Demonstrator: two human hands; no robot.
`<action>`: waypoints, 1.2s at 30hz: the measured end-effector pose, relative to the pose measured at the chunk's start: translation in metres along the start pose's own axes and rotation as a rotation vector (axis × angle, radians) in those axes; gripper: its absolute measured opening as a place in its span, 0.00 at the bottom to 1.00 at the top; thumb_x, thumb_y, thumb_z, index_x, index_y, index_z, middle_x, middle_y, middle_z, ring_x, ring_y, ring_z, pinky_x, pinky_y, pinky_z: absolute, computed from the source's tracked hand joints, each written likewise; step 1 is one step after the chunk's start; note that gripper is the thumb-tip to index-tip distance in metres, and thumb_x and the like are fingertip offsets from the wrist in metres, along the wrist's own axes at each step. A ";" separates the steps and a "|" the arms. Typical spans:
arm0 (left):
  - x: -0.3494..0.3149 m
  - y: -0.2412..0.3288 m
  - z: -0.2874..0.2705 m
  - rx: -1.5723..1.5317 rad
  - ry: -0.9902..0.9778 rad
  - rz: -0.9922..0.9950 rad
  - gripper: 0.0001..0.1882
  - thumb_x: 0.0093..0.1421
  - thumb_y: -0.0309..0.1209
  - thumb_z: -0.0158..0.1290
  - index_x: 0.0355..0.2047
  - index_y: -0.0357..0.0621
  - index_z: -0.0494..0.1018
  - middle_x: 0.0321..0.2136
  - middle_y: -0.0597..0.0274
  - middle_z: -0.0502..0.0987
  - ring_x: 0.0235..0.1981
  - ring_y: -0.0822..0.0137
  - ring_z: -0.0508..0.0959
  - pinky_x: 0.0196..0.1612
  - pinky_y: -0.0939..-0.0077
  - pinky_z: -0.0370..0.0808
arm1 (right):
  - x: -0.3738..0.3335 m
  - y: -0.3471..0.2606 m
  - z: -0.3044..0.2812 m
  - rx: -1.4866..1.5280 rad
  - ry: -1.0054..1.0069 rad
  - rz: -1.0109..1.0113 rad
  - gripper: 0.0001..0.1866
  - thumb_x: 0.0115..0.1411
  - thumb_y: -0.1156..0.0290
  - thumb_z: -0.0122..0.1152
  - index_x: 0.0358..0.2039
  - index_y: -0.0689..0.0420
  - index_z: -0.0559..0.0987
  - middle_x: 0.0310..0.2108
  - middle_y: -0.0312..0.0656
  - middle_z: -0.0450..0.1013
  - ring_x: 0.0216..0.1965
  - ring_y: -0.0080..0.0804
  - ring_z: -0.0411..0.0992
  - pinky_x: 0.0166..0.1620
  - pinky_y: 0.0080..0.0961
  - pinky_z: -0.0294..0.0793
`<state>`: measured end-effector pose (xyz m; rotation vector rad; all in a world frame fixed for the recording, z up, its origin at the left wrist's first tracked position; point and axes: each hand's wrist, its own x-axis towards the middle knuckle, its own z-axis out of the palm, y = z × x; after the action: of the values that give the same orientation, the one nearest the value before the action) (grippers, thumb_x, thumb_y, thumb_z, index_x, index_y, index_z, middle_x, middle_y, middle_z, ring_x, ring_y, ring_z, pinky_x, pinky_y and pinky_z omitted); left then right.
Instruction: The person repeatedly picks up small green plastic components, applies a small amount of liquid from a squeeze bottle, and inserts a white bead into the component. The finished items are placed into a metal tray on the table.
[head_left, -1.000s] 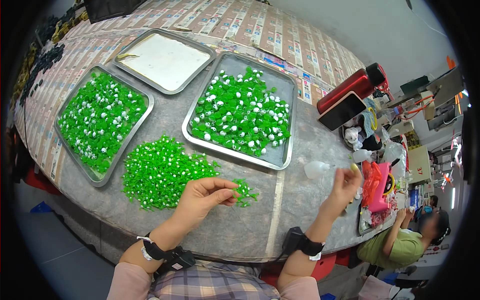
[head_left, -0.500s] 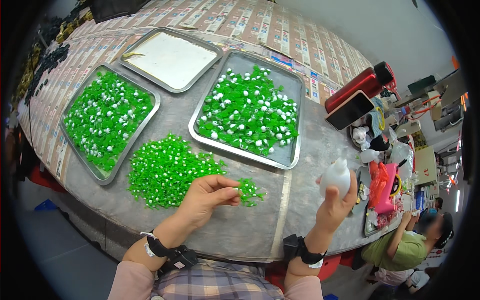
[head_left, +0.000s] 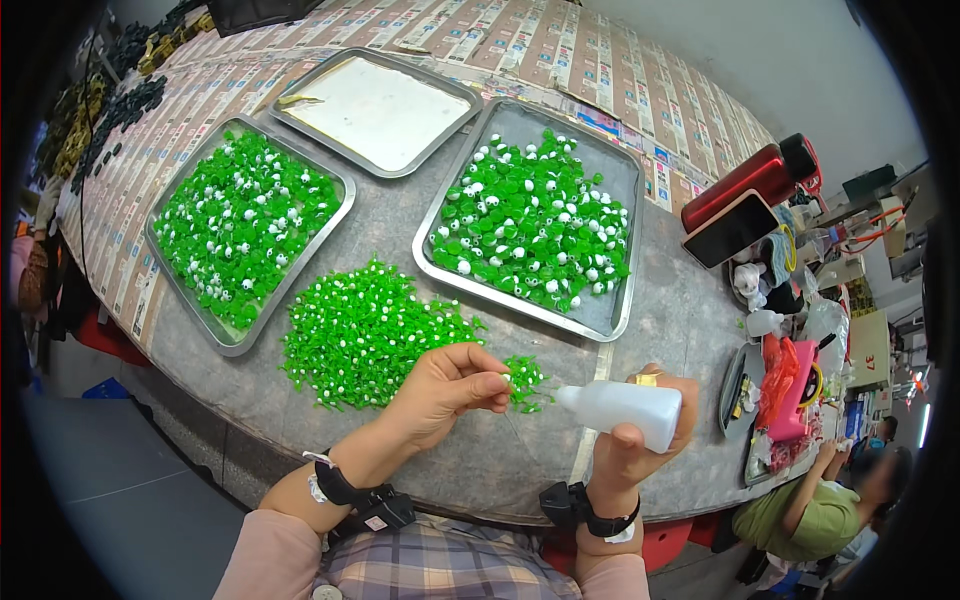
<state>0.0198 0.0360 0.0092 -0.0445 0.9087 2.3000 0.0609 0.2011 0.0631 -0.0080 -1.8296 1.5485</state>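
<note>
With my left hand [head_left: 442,397] I pinch a small green-and-white piece [head_left: 506,379], fingers [head_left: 486,386] closed on it, just right of the large heap of green pieces [head_left: 372,335]. My right hand [head_left: 630,458] is wrapped round a translucent squeeze bottle [head_left: 632,411], farther right of the heap, nozzle [head_left: 568,397] toward it. A small green cluster [head_left: 526,384] lies right of the heap on the desk [head_left: 470,470], a metal tray [head_left: 520,303] beyond it.
</note>
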 end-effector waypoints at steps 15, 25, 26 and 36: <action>0.000 0.000 0.000 0.010 0.002 -0.017 0.04 0.50 0.25 0.50 0.26 0.39 0.69 0.22 0.63 0.73 0.24 0.74 0.73 0.30 0.82 0.72 | 0.001 -0.005 0.008 -0.184 0.021 0.017 0.31 0.38 0.40 0.57 0.21 0.59 0.63 0.18 0.33 0.57 0.20 0.21 0.56 0.31 0.22 0.60; -0.001 0.001 0.001 0.028 0.028 -0.048 0.05 0.50 0.27 0.51 0.26 0.39 0.68 0.22 0.61 0.73 0.23 0.72 0.73 0.29 0.79 0.72 | 0.001 0.007 -0.003 -0.151 -0.022 -0.064 0.29 0.36 0.48 0.64 0.27 0.60 0.66 0.21 0.36 0.61 0.22 0.24 0.60 0.26 0.20 0.60; 0.000 0.001 0.001 0.042 0.024 -0.026 0.05 0.49 0.26 0.51 0.26 0.39 0.68 0.22 0.61 0.73 0.23 0.72 0.73 0.29 0.79 0.72 | 0.001 0.008 -0.005 -0.144 -0.004 -0.077 0.29 0.36 0.48 0.64 0.26 0.60 0.66 0.20 0.36 0.61 0.22 0.24 0.60 0.26 0.20 0.60; 0.000 -0.002 0.004 0.168 0.086 0.184 0.06 0.47 0.21 0.51 0.28 0.38 0.69 0.24 0.61 0.72 0.24 0.72 0.73 0.29 0.81 0.72 | 0.002 0.004 -0.005 -0.131 -0.057 -0.068 0.28 0.36 0.49 0.64 0.25 0.61 0.67 0.20 0.36 0.62 0.21 0.25 0.61 0.24 0.20 0.60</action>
<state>0.0217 0.0396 0.0113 0.0129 1.1914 2.3956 0.0599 0.2072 0.0605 0.0376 -1.9531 1.3934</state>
